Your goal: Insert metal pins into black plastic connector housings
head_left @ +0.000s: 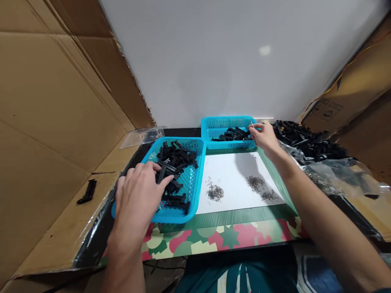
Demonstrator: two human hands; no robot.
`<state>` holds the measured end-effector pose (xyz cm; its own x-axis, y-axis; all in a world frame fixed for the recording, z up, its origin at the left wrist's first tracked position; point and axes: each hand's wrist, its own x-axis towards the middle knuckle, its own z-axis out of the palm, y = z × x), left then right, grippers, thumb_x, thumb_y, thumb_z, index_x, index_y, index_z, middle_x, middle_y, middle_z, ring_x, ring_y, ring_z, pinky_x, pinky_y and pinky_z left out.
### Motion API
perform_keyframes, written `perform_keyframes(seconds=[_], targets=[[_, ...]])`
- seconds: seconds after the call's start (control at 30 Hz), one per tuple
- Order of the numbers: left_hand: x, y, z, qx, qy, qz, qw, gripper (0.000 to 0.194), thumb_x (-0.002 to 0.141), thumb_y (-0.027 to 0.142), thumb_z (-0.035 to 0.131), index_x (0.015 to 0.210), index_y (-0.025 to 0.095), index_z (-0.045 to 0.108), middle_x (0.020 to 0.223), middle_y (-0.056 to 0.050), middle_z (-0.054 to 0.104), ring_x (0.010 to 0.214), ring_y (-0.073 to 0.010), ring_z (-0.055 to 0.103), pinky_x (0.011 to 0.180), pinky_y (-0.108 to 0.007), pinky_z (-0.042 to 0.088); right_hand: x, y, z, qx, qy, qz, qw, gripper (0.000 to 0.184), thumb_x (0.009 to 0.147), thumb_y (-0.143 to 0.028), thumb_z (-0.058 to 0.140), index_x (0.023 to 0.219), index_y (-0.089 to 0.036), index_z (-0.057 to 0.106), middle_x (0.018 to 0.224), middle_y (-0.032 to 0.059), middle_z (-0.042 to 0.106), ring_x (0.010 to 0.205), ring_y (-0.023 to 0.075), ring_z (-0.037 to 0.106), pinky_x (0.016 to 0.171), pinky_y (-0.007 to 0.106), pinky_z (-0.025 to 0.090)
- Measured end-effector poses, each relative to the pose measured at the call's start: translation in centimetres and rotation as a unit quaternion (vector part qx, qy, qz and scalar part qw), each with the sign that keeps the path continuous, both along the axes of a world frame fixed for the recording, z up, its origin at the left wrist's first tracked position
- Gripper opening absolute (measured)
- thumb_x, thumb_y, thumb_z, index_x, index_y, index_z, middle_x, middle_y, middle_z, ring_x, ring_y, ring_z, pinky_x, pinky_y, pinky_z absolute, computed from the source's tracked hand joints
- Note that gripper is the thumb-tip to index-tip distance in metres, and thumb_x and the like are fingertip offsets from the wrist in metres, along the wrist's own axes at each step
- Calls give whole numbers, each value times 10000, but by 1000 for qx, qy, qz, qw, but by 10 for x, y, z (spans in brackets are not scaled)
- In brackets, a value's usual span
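My left hand [139,191] reaches over the near blue basket [200,183], thumb and fingers apart. Its fingertips are at a heap of black plastic parts [179,156]; whether they touch one is hard to tell. My right hand [263,135] is above the right end of the far blue basket [227,121]. Its fingers are pinched on a thin, pale, stick-like tool [252,124], mostly hidden by the hand. More black plastic parts [233,133] lie inside that basket.
A white sheet [229,167] bears small piles of tiny metal pieces [215,192]. At the right are a large heap of black parts [308,140] and clear plastic bags [345,175]. One black part [88,192] lies on cardboard at the left. Cardboard walls [55,89] stand on both sides.
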<state>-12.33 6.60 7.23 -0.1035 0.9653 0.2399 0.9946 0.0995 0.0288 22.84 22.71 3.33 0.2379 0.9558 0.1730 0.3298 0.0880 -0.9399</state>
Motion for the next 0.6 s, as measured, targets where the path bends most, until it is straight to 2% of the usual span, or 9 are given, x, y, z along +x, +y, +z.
perform_keyframes(seconds=[0.07,0.13,0.23,0.3,0.37,0.43,0.53,0.6], targets=[[-7,3,-6,-25,10,-3,1000,363,983,519,641,1101,178,679,1091,-220,736,1067,-471,664,862,-532,479,1,-1,1,-5,-34,13,999,120,892,-269,663,869,-159,705,580,-37,501,520,121,403,532,299,297],[-11,5,-10,-29,26,-16,999,320,1001,513,605,1041,205,685,1084,-206,738,1051,-461,671,842,-524,480,3,-14,4,-2,-70,29,997,143,899,-261,652,898,-147,737,601,-29,519,539,119,390,548,303,281],[-11,8,-10,-18,24,-34,999,247,1037,437,542,939,241,655,1048,-173,747,1008,-431,684,806,-504,472,14,-49,7,-6,-122,69,990,189,878,-331,709,824,-155,754,568,-53,454,545,113,327,561,304,244],[-9,10,-7,-10,-3,-32,999,235,1042,416,523,915,252,632,939,-141,748,927,-401,697,757,-474,464,27,-75,3,-27,-154,99,983,254,840,-386,751,721,-163,735,540,-59,417,543,113,308,558,300,226],[-6,10,-3,2,-56,-3,998,227,1035,442,529,942,258,623,826,-97,726,836,-365,700,699,-431,451,43,-101,-5,-72,-212,145,964,339,877,-472,701,735,-167,737,555,-52,413,549,120,315,552,293,214],[0,9,0,37,-148,15,988,219,1025,464,543,1017,259,621,836,-63,725,843,-329,711,696,-394,458,59,-125,-15,-118,-221,161,955,362,909,-492,663,788,-162,747,596,-38,441,576,131,358,554,289,227],[14,4,2,83,-312,-52,945,250,1021,465,567,1135,253,636,939,-19,740,898,-258,714,740,-340,497,76,-157,-29,-162,-209,138,954,374,881,-525,686,808,-165,758,593,-49,384,575,136,335,551,288,216],[24,0,1,81,-357,-107,925,284,1001,490,620,1151,260,689,924,10,731,801,-208,677,679,-302,489,80,-175,-34,-173,-195,132,956,352,874,-514,698,856,-171,775,588,-63,328,569,136,305,557,290,205]])
